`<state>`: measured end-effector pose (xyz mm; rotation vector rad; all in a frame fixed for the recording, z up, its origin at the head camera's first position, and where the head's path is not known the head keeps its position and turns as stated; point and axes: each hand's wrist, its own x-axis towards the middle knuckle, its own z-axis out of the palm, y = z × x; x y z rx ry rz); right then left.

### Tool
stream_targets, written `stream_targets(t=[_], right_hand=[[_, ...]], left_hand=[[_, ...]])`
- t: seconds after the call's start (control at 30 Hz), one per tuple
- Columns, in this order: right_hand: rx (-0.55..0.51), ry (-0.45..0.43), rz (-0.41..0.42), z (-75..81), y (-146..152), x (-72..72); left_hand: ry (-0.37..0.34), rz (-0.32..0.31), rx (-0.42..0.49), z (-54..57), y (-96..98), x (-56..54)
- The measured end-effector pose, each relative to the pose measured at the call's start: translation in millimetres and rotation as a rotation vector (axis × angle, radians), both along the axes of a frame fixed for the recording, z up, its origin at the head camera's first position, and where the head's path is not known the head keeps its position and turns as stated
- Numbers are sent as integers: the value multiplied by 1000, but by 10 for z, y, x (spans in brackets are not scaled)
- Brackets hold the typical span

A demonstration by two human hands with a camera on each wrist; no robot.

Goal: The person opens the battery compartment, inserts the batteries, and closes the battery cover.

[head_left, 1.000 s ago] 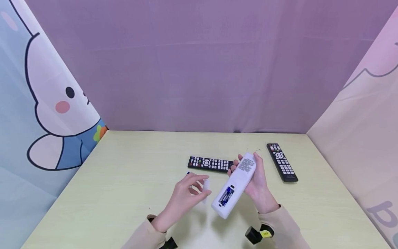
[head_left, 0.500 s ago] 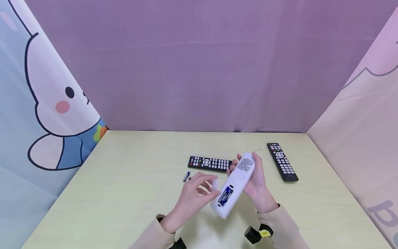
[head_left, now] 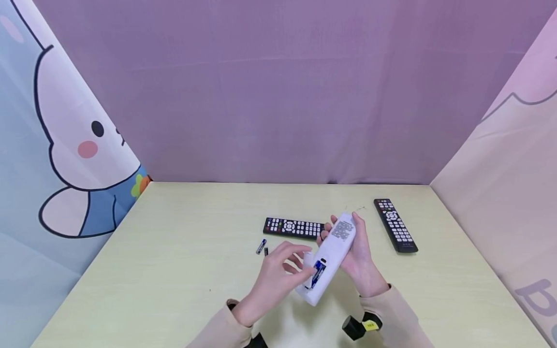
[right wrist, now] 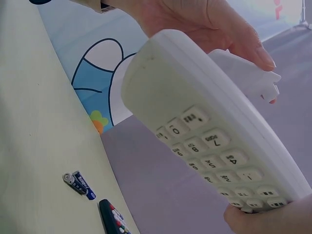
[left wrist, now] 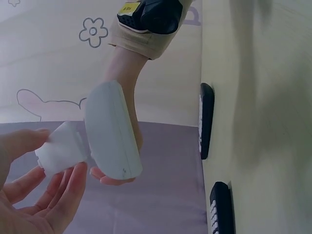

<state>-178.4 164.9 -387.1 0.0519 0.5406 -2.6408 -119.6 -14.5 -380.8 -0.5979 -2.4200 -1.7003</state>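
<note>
My right hand [head_left: 358,263] grips a white remote control [head_left: 334,249] by its upper end, back side up and raised over the table. Blue batteries [head_left: 319,271] lie in its uncovered battery compartment. Between thumb and fingers, my left hand [head_left: 280,270] pinches the white battery cover [left wrist: 62,148], held tilted close beside the compartment. In the right wrist view the remote's keypad [right wrist: 219,161] faces the camera, and the cover's notched edge sticks out behind it.
Two loose batteries [right wrist: 79,185] lie on the table left of the hands. Behind them is a black remote [head_left: 291,227], partly overlapped by the right hand's fingers. Another black remote [head_left: 395,226] lies at the right. A purple curtain [head_left: 278,96] closes off the back.
My left hand has moved right with the battery cover, up to the white remote's compartment. The loose batteries have come into sight behind it. The right hand has hardly moved.
</note>
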Motion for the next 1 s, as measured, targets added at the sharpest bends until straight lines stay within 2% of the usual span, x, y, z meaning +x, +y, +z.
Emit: stream_targets(t=[0.8,1.0], right_hand=[[13,12,-2,19,-7,4],[5,10,8,23,-13,6]], left_hand=[[15,0,-49,-68,46,-1],[36,5,-85,-74,44,-5]])
